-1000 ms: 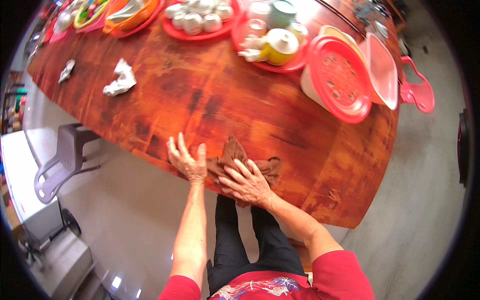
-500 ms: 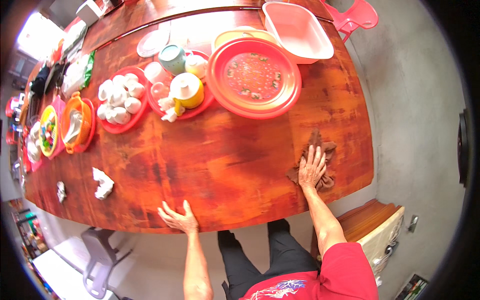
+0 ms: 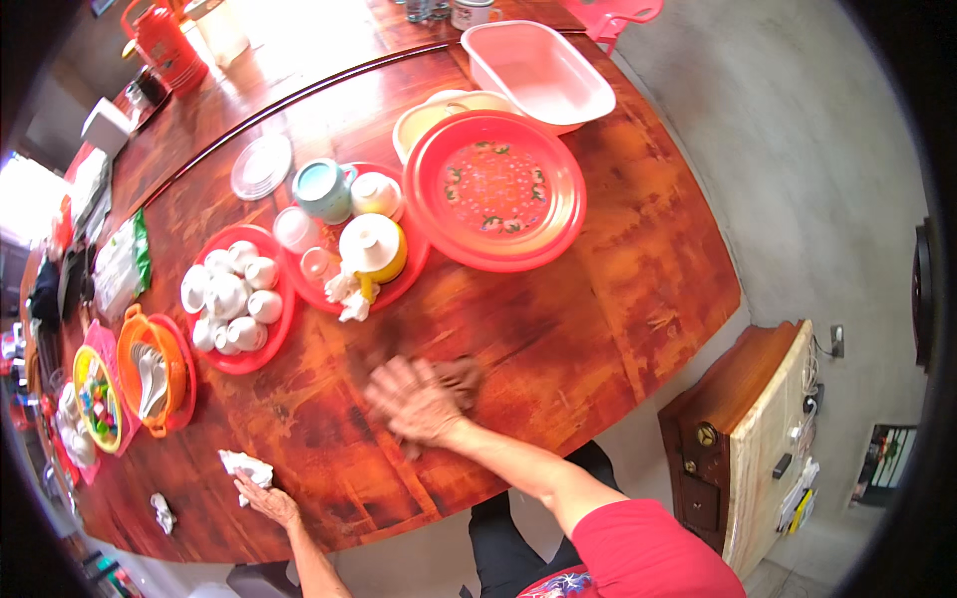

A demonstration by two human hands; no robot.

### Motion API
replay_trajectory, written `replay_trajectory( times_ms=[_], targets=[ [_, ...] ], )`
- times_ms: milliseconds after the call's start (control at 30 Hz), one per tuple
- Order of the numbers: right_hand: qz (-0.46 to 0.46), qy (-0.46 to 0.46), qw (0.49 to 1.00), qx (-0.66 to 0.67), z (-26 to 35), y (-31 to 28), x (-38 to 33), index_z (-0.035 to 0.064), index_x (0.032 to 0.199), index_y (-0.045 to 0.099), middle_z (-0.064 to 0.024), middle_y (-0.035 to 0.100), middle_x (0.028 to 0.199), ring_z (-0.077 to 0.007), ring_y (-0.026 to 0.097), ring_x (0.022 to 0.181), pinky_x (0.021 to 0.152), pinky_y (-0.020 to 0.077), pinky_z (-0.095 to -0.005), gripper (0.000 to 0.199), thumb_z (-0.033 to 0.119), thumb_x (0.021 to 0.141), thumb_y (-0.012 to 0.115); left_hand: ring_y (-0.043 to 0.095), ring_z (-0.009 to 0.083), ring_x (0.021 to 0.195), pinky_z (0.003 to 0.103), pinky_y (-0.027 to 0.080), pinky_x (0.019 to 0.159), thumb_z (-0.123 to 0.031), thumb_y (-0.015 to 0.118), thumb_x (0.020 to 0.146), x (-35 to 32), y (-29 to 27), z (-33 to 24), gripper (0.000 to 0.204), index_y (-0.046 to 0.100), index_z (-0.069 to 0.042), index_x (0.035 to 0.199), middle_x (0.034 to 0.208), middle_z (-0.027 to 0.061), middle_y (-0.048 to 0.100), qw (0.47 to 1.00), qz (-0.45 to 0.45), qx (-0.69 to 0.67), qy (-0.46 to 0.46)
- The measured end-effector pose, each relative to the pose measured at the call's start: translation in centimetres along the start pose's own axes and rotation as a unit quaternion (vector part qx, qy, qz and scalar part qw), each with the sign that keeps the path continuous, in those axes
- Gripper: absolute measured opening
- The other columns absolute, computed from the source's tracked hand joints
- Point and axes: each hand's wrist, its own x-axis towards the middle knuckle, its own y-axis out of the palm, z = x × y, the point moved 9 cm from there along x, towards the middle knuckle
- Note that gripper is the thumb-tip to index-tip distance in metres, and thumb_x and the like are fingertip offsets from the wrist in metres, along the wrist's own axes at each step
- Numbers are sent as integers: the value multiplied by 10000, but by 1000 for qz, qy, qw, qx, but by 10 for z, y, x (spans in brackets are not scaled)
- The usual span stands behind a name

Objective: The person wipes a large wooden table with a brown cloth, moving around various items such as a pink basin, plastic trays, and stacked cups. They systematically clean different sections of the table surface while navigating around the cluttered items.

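My right hand (image 3: 414, 399) presses flat on a brown cloth (image 3: 457, 376) on the dark red wooden table (image 3: 598, 289); hand and cloth are blurred by motion. My left hand (image 3: 267, 501) rests near the table's front edge at the lower left, with its fingers touching a crumpled white tissue (image 3: 245, 465). A second small crumpled tissue (image 3: 162, 512) lies further left by the edge.
A big red plate (image 3: 495, 189), a white basin (image 3: 538, 75), a red tray with a teapot (image 3: 371, 246) and cups, a red plate of white cups (image 3: 235, 296), an orange bowl with spoons (image 3: 150, 374). A wooden cabinet (image 3: 748, 439) stands to the right.
My right hand has slid the brown cloth leftward from the table's right edge to the front middle. My left hand has reached the white tissue. The view has swung to the right.
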Motion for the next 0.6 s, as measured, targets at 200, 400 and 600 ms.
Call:
replay_trajectory(
  times_ms=[200,400,600],
  targets=[
    [-22,-119,990,76,21,0,-23,186,1376,500,-51,362,1519,-297,239,1448,1180,173,-523,622,398,807,632,564,411,978,498,456,803,24,635,787,29,23,-36,359,599,-66,1133,1054,194,556,990,128,-30,57],
    [2,69,998,-2,-102,-53,-91,281,1475,390,-20,310,1563,-285,227,1458,1166,168,-515,716,392,813,639,550,415,996,477,471,807,23,614,815,15,31,-207,307,585,-60,1109,1078,190,459,955,126,-156,217],
    [26,185,981,-48,-217,-101,-140,324,1446,429,-13,319,1554,-296,272,1429,1112,272,-536,646,418,841,633,555,373,973,459,422,871,-125,724,799,53,61,-316,451,595,20,1206,1062,226,541,965,92,-239,50]
  ],
)
